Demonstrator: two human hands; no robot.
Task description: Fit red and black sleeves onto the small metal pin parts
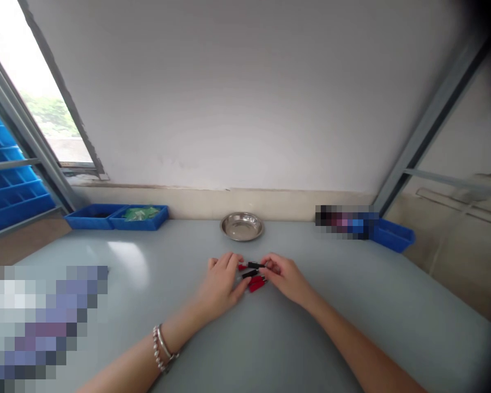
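Note:
On the grey table lie several small red and black pieces, slim like plugs or clips; their exact kind is too small to make out. My left hand rests at their left side, thumb and fingers apart, with the fingertips close to a red piece and a black piece. From the right, my right hand pinches the end of another black piece between thumb and fingers. Its curled fingertips partly hide that end. A beaded bracelet and a bangle circle my left wrist.
A round steel dish stands behind the hands near the wall. Two blue bins sit at the back left, one holding a green bag. Another blue bin is at the back right. Pixelated patches cover the left front and right back. Metal posts flank the table.

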